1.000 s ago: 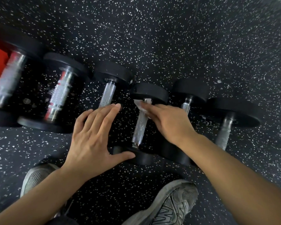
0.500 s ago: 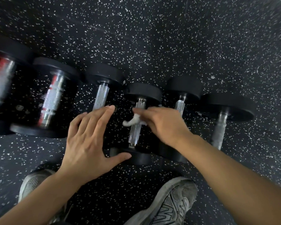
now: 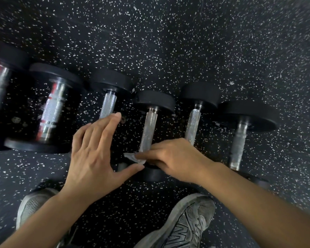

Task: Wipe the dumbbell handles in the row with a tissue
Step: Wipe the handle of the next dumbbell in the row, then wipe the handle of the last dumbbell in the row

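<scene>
Dumbbell handles (image 3: pixel 149 129) are lying side by side in a row on the speckled rubber floor (image 3: pixel 186 42), six in view. The right hand (image 3: pixel 172 158) is pinching a crumpled white tissue (image 3: pixel 133 158) against the near end of the fourth handle from the left, so wiping looks to be partway along the row (which handles are already clean cannot be told). The left hand (image 3: pixel 95 154) is hovering beside it, fingers spread flat, grasping nothing

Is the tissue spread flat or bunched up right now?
Bunched up. The tissue is a crumpled wad pinched in the right hand at the near end of the handle.
</scene>
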